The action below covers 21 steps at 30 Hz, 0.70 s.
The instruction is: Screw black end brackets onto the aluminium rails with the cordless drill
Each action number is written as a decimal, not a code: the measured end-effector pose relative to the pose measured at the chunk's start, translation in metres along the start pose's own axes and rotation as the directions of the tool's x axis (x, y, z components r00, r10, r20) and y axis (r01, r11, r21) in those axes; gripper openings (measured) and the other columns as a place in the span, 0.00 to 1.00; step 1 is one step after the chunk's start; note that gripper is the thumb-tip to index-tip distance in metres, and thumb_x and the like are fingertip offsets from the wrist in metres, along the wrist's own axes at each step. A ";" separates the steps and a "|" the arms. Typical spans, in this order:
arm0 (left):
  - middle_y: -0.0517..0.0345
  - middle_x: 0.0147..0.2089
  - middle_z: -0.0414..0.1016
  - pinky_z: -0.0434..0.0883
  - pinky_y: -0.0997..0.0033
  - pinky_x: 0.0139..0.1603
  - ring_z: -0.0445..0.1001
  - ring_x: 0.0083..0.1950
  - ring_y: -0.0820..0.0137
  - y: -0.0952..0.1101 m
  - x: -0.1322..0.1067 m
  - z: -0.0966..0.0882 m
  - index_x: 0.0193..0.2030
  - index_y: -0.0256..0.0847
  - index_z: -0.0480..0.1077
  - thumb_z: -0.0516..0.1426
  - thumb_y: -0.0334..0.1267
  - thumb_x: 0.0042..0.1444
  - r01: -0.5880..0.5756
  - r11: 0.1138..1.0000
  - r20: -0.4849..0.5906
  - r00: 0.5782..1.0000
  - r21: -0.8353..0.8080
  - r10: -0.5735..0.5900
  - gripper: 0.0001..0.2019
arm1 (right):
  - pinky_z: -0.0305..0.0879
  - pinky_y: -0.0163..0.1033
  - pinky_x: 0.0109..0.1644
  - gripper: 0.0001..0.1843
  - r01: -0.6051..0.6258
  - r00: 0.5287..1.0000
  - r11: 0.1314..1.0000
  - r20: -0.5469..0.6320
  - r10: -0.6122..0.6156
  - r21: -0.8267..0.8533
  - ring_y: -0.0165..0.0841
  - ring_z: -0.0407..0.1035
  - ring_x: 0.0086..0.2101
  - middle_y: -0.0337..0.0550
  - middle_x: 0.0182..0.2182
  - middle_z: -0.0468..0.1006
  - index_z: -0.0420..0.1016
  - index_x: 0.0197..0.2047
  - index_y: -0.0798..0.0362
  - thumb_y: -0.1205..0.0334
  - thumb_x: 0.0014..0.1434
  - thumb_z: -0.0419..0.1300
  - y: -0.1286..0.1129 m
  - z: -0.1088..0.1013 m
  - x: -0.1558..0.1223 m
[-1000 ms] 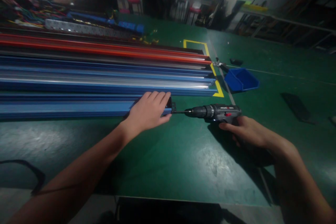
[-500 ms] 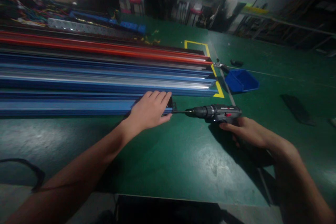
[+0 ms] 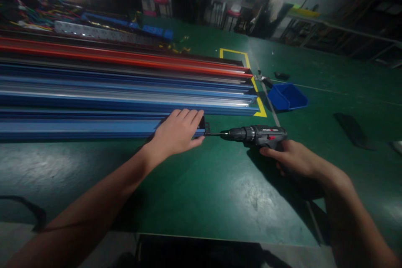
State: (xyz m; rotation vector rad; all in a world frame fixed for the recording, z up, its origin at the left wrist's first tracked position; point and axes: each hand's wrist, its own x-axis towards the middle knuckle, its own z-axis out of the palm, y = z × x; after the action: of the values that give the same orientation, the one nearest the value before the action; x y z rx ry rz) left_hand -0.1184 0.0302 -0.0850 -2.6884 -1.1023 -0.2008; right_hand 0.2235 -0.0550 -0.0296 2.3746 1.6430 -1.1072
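One drill (image 3: 257, 135), one blue bin (image 3: 287, 97) right of centre, and perhaps seven long rails (image 3: 94, 97) across the left; blur hampers counting.

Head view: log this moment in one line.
left hand: pressed on blue rail end | right hand: grips cordless drill | drill bit: at rail's end face | surface: green table

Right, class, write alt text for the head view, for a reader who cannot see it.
A right hand holds a drill with its bit at the end of a blue rail, which the left hand steadies on a green table.
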 end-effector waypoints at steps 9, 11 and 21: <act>0.34 0.63 0.71 0.67 0.53 0.53 0.71 0.57 0.50 -0.001 0.001 -0.001 0.72 0.23 0.58 0.52 0.55 0.67 -0.002 1.000 -0.004 1.000 -0.014 0.002 0.38 | 0.72 0.39 0.29 0.23 0.054 0.998 0.998 0.015 -0.055 0.020 0.38 0.77 0.26 0.49 0.28 0.82 0.77 0.38 0.56 0.42 0.66 0.59 0.004 -0.001 0.003; 0.34 0.62 0.72 0.68 0.53 0.53 0.71 0.57 0.50 0.000 0.001 -0.001 0.71 0.23 0.58 0.52 0.55 0.67 0.002 1.000 -0.002 1.000 -0.019 -0.002 0.37 | 0.72 0.39 0.29 0.22 0.060 0.998 0.998 0.026 -0.061 0.028 0.38 0.77 0.26 0.49 0.29 0.82 0.77 0.39 0.56 0.43 0.66 0.59 0.005 -0.002 0.003; 0.33 0.64 0.70 0.69 0.50 0.58 0.71 0.60 0.49 -0.003 0.000 -0.001 0.71 0.24 0.58 0.52 0.54 0.67 0.005 0.997 -0.015 1.000 -0.081 -0.007 0.37 | 0.71 0.40 0.29 0.28 0.101 0.995 0.992 -0.008 -0.100 0.079 0.37 0.76 0.26 0.50 0.30 0.82 0.76 0.38 0.56 0.35 0.62 0.62 0.008 0.000 0.002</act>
State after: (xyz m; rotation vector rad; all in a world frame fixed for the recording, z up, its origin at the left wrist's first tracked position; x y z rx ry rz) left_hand -0.1208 0.0322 -0.0840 -2.7501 -1.1212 -0.2725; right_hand 0.2302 -0.0572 -0.0333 2.3653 1.7706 -1.2063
